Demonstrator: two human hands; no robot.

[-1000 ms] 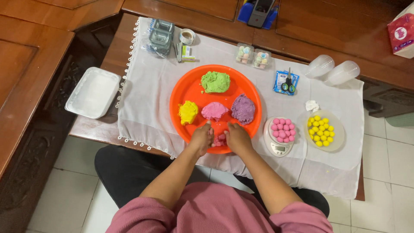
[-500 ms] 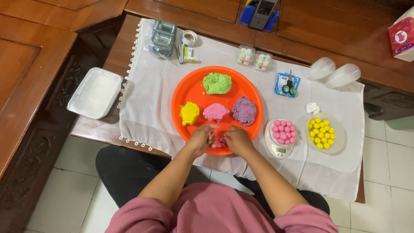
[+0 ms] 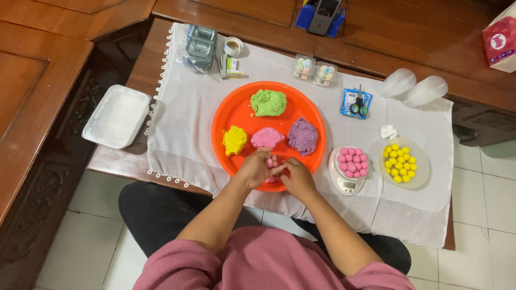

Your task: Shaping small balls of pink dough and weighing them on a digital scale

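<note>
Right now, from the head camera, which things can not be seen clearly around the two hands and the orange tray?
- Pink dough piece: mostly covered by the left hand and right hand, so its shape and size stay unclear.
- Near rim of the orange tray: hidden under both hands.
- Kitchen scale: display too small to read, platform covered by pink balls.
- Red box: cut off by the right edge.

Four soft dough lumps sit on one round orange plastic tray: green, yellow, pink, purple. Two clear plastic domed lids, two small clear boxes.
</note>
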